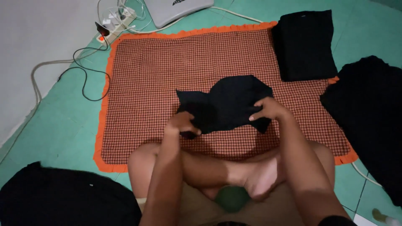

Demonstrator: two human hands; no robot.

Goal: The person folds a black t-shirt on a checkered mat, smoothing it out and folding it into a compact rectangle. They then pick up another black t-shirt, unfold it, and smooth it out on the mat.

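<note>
Far out to the left of the left hand, low by the person's knee, lies a loose heap of black cloth on the green floor, seemingly not yet folded. Above it, well beyond the hands, a power strip trails cables toward a grey laptop.

The left hand is closed on the lower left edge of a small black garment, thumb pinched over the fabric. The garment hangs between the two hands, lifted just above the orange-edged checked mat, part bunched and not yet flat. The right hand grips its right edge, fingers curled over the top. The hands stand apart, each clamped on its own side of the cloth.

Beyond the right hand, a neat black folded stack rests on the mat's far corner, which reads as work already finished. Further right, another dark pile spreads over the floor, looking unsorted.

By my judgement the folding is partway: one stack done, one piece in hand, two heaps left. The mat in front of the hands is open; only the crossed legs below crowd the near edge.
</note>
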